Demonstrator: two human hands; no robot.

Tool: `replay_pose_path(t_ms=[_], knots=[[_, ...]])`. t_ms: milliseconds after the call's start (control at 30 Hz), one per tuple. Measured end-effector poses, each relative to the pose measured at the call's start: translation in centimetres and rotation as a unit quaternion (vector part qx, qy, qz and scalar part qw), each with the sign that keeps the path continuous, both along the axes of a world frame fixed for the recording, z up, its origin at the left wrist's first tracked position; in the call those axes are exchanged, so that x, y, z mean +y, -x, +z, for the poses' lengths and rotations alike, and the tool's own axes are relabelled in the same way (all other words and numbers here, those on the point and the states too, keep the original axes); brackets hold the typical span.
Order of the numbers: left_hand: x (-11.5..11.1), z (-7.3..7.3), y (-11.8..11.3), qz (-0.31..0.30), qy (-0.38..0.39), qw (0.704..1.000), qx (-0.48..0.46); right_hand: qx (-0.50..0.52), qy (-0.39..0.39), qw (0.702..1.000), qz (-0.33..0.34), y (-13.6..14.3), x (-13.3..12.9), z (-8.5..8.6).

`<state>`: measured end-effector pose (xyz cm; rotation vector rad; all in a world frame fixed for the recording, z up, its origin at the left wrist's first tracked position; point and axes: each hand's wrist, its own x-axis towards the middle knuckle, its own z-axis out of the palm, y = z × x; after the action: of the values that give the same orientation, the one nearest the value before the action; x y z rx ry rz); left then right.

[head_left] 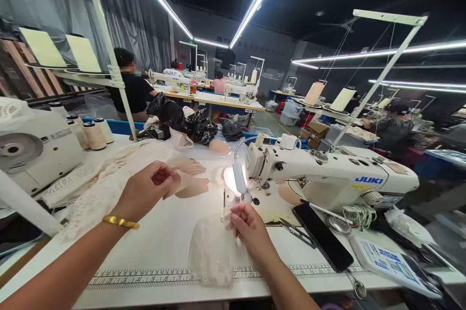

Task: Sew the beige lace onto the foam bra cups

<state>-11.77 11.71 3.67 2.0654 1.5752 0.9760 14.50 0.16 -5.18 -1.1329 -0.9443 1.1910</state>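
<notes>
My left hand point(155, 181), with a gold bracelet point(121, 222) at the wrist, is raised over the table's left part. Its fingers are closed on a thin beige fabric piece point(173, 186). Just beyond lie flat beige cut pieces point(192, 187). My right hand point(245, 222) pinches the upper edge of a sheer white fabric piece point(211, 251), which hangs toward the printed ruler strip point(160, 277). That hand is right in front of the needle area of the white sewing machine point(313, 169), where a small lamp point(239, 176) shines.
Scissors point(298, 232), a black phone point(322, 237) and a white-and-blue box point(395, 264) lie right. White lace point(98, 179) and thread cones point(94, 136) are left. Black plastic bags point(182, 118) sit at the back. A person in black point(129, 86) sits beyond.
</notes>
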Motion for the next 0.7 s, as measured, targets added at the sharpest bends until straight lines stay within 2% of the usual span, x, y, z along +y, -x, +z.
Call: replay_pose_path(t_ms=[33,100,167,233,300,367,433,533,567,633,700], knots=[[-1.1,0.1,-0.7,-0.028,0.044,0.994,-0.094,0.008,-0.003,1.000,0.006,-0.1,0.0,0.0],[-3.5,-0.1,-2.3,-0.090,0.132,0.961,-0.227,0.021,-0.018,1.000,0.015,-0.2,0.0,0.1],[-5.5,-0.9,-3.9,-0.121,0.190,0.936,-0.271,0.022,-0.036,0.999,0.021,-0.2,-0.2,0.3],[-6.7,-2.1,-5.2,-0.126,0.210,0.928,-0.281,0.005,-0.049,0.998,0.026,-0.1,-0.4,0.7],[-7.0,-3.0,-5.7,-0.129,0.202,0.933,-0.269,-0.019,-0.057,0.998,0.025,-0.1,-0.6,1.2],[-6.7,-3.4,-5.6,-0.142,0.190,0.944,-0.230,-0.048,-0.063,0.997,0.024,0.0,-1.0,1.9],[-6.3,-2.7,-5.0,-0.173,0.172,0.951,-0.190,-0.098,-0.070,0.992,0.036,0.1,-1.5,2.8],[-6.5,-0.5,-4.5,-0.263,0.150,0.942,-0.148,-0.203,-0.083,0.972,0.082,0.0,-2.9,3.9],[-6.6,0.2,-4.6,-0.309,0.165,0.928,-0.125,-0.224,-0.090,0.966,0.093,-0.2,-3.3,4.1],[-6.6,0.9,-5.3,-0.409,0.227,0.882,-0.059,-0.259,-0.110,0.948,0.150,-0.9,-3.7,3.8],[-6.1,0.4,-6.1,-0.490,0.273,0.828,-0.028,-0.273,-0.107,0.932,0.214,-1.7,-3.6,3.0]])
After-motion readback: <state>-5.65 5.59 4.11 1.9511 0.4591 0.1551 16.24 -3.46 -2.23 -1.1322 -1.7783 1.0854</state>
